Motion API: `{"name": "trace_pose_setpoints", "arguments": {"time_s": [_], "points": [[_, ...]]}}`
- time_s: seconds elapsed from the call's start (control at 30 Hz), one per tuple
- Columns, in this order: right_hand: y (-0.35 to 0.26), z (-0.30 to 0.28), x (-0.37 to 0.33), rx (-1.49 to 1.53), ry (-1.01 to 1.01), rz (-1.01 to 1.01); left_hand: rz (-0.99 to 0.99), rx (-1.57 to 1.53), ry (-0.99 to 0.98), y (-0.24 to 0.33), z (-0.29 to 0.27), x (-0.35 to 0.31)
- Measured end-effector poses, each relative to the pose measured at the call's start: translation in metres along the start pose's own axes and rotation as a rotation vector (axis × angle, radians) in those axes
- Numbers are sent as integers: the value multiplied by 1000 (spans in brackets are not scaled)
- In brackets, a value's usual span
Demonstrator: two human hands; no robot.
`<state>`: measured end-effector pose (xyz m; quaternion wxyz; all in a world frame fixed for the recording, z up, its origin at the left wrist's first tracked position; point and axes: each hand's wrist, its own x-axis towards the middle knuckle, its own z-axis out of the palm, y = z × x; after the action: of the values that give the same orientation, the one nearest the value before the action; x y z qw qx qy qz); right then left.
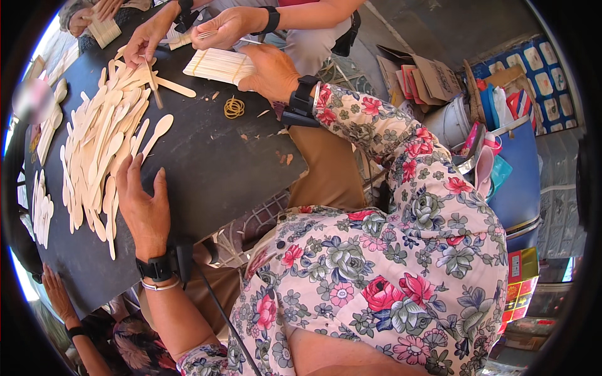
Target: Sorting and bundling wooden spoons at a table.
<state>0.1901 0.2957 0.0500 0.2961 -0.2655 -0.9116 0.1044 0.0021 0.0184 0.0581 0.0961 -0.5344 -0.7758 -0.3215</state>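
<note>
Dark tabletop (213, 188), grey floor (433, 37), bright light (25, 281) leftward.

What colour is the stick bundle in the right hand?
Pale cream; the stick bundle shows best in the head view.

Right of the left hand (144, 205), the desk (216, 166) leaves a passage toward the right hand (273, 73), past low rubber bands (234, 108). Spoons (111, 149) block the left hand's left; a co-worker's hand (227, 25) crowds the space just beyond the right.

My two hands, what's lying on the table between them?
The head view shows rubber bands and small scraps on the table between your left hand and right hand.
</note>
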Motion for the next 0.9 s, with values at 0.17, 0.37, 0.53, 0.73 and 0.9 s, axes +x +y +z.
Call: {"name": "trace_pose_setpoints", "arguments": {"time_s": [0.17, 0.37, 0.53, 0.73, 0.9], "points": [[2, 9, 6, -27, -117, 61, 1, 4, -12, -3, 0, -1], [8, 13, 11, 49, -104, -83, -22, 3, 12, -5, -1, -1], [-41, 5, 14, 27, 58, -322, -271, -136, 136, -12, -12, -1], [-101, 50, 36, -56, -302, -612, -727, -961, 361, -37, -38, 2], [-126, 56, 46, -312, -521, -712, -803, -1133, 387, -41, -49, 4]]}}
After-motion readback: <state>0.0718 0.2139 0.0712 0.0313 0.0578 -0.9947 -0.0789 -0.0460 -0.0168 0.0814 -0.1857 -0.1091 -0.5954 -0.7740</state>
